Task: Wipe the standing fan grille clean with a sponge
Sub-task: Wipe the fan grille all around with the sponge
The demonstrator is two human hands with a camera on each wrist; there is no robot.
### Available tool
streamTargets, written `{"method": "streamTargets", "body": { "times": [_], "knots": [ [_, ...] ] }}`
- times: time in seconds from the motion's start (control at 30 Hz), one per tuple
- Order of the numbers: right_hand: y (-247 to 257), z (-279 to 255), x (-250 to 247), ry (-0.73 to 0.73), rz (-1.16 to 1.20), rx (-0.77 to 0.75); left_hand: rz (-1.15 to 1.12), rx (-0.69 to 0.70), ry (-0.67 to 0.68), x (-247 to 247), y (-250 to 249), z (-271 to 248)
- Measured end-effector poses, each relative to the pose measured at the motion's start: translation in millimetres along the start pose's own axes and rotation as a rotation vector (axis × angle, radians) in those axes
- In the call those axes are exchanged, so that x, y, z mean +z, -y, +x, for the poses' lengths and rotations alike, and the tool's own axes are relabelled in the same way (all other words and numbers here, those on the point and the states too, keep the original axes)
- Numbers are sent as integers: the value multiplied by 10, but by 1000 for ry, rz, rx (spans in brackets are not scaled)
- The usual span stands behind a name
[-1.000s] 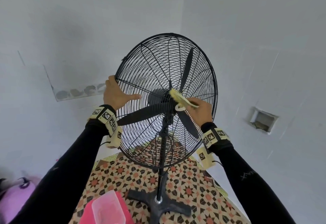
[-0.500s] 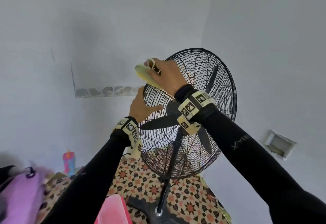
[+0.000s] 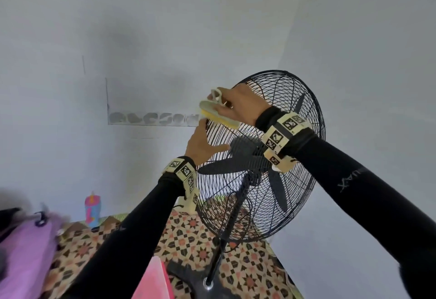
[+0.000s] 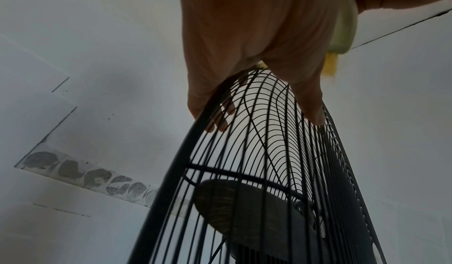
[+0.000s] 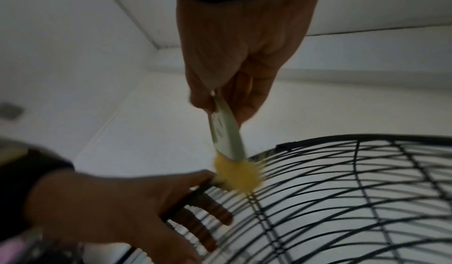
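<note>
A black standing fan with a round wire grille (image 3: 290,119) (image 4: 264,152) (image 5: 354,191) stands on a patterned mat. My left hand (image 3: 203,144) (image 4: 244,59) (image 5: 110,206) grips the grille's upper left rim, fingers behind the wires and thumb in front. My right hand (image 3: 238,106) (image 5: 232,71) holds a yellow sponge with a pale green handle (image 3: 218,114) (image 5: 228,138) (image 4: 342,26). The sponge presses on the rim at the top left, just above my left hand.
The fan's pole and base (image 3: 207,282) stand near the bottom centre. A pink container (image 3: 153,282) sits beside the base, a purple bag (image 3: 26,251) lies at left, a colourful bottle (image 3: 92,209) stands by the wall. White walls meet in a corner behind the fan.
My right hand carried the sponge from the fan's centre hub up to the top left rim. The left hand kept its grip on the rim. My head turned left.
</note>
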State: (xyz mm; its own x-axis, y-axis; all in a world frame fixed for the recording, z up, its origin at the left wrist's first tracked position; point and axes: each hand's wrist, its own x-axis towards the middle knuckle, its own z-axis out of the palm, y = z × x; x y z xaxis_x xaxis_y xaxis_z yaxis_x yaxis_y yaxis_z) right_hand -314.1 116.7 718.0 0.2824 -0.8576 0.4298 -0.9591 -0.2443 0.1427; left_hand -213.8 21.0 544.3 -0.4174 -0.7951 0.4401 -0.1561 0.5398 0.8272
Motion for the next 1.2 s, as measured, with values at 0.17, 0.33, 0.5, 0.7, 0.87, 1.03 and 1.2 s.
{"method": "streamTargets", "body": {
  "times": [0.17,0.33,0.5,0.7,0.87,1.03,1.2],
  "knots": [
    [99,13,-124,-5,-60,-25,-8,4,-5,2,-4,6],
    [90,-67,-52,42,-101,-111,-3,0,2,-2,0,5],
    [-32,-166,-187,-3,-86,-71,-24,15,-9,-5,-14,-7],
    [-341,-706,286,-113,-41,-216,13,13,11,-7,20,-2],
    [-793,-1233,635,35,-60,-8,7,-1,-3,-21,-8,2],
    [-747,-1229,538,-145,-49,-135,27,14,-7,-2,-40,-8],
    [-591,-1104,585,-200,4,-204,33,15,-7,-1,-40,-3]
  ]
}}
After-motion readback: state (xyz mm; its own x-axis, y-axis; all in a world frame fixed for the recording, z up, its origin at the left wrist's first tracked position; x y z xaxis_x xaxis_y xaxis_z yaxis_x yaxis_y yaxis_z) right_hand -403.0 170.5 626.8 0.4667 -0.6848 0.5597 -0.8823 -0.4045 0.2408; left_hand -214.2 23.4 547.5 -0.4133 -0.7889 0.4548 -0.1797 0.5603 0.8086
